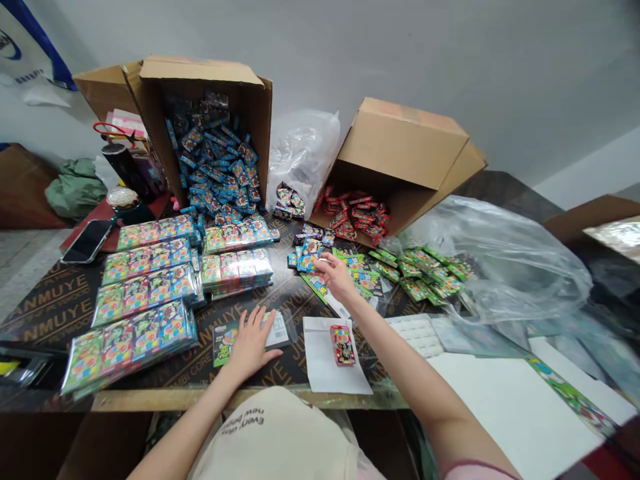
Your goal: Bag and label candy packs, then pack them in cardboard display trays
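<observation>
My right hand [336,275] pinches the edge of a small blue printed box [310,255] over the middle of the table. Other little blue and black boxes lie just behind it, and green printed cards [367,277] lie beneath and beside the hand. Spread flat, my left hand [253,341] rests on a black and green card packet [226,340] in a clear sleeve, with its fingers apart. Between my arms, a red printed box [343,345] sits on a white paper sheet [320,370].
Wrapped four-box packs [137,340] are stacked at left. Open cartons hold blue boxes [220,167] and red boxes [357,213]. Green packets [433,273] are heaped at right beside clear plastic [520,260] and white sheets [510,400]. A phone [89,240] lies far left.
</observation>
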Demonstrator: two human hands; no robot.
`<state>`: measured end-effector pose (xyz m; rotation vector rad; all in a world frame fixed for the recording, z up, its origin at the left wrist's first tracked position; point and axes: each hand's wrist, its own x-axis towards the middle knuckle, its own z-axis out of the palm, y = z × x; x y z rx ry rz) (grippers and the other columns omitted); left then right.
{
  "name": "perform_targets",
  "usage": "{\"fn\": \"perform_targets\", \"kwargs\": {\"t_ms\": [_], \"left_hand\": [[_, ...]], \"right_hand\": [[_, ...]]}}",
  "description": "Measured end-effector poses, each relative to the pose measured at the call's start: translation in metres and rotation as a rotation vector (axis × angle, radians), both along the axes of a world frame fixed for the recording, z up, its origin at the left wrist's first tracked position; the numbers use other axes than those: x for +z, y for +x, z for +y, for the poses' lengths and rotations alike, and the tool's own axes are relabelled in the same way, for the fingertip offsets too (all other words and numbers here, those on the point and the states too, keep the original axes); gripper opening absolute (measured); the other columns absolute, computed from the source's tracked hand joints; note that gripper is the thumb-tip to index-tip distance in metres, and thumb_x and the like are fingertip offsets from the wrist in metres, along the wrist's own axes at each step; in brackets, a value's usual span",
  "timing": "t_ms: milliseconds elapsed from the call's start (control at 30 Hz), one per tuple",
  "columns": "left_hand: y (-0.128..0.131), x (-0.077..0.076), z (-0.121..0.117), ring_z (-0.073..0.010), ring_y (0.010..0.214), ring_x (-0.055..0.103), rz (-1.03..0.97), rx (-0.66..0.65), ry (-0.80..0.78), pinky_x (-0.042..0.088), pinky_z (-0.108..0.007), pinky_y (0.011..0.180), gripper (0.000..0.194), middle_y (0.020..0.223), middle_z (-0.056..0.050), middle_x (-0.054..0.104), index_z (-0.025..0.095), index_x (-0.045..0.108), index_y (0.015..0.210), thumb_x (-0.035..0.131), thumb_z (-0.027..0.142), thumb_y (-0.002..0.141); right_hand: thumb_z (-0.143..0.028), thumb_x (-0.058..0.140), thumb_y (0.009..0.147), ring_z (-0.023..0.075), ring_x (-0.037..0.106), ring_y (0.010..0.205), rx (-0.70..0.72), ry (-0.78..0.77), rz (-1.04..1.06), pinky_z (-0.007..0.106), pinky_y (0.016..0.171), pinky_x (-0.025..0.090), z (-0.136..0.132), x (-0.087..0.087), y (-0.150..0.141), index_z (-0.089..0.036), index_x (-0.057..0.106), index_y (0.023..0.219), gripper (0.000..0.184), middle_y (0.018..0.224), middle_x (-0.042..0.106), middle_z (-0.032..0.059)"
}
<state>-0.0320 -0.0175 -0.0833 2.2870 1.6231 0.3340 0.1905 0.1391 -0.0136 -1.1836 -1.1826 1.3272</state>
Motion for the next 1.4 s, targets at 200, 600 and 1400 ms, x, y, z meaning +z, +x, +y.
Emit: {"fn": "perform_targets", "kwargs": {"t_ms": [200, 600, 1400], "left_hand": [[0.005, 0.039, 0.01, -0.032, 0.13, 0.046, -0.633, 0.195, -0.124, 0.021, -0.057, 0.114, 0.065, 0.138, -0.016, 0.054, 0.02, 0.058, 0.128, 0.07, 0.054, 0.074], [0.031, 0.082, 0.007, -0.0128, 0.063, 0.059, -1.602, 0.399, -0.623, 0.046, -0.026, 0.068, 0.047, 0.072, -0.005, 0.07, 0.011, 0.073, 0.077, 0.09, 0.044, 0.047], [0.015, 0.07, 0.0, -0.0128, 0.057, 0.061, -1.324, 0.522, -0.746, 0.05, -0.026, 0.059, 0.048, 0.07, -0.005, 0.068, 0.01, 0.07, 0.087, 0.084, 0.039, 0.051]], "right_hand": [[-0.043, 0.08, 0.064, 0.0126, 0.061, 0.069, 0.09, -0.135, 0.172, 0.026, 0.061, 0.052, -0.073, 0.004, -0.014, -0.022, 0.065, 0.1, 0.044, 0.084, 0.067, -0.0007], [-0.044, 0.074, 0.074, 0.0121, 0.059, 0.06, 0.383, -0.349, 0.43, 0.024, 0.055, 0.047, -0.153, 0.005, -0.031, -0.026, 0.051, 0.104, 0.042, 0.081, 0.067, -0.0005], [-0.035, 0.073, 0.07, 0.029, 0.049, 0.122, 0.396, 0.623, -0.589, 0.045, 0.102, 0.035, -0.145, 0.004, -0.018, -0.024, 0.034, 0.143, 0.084, 0.136, 0.051, 0.0117]]}}
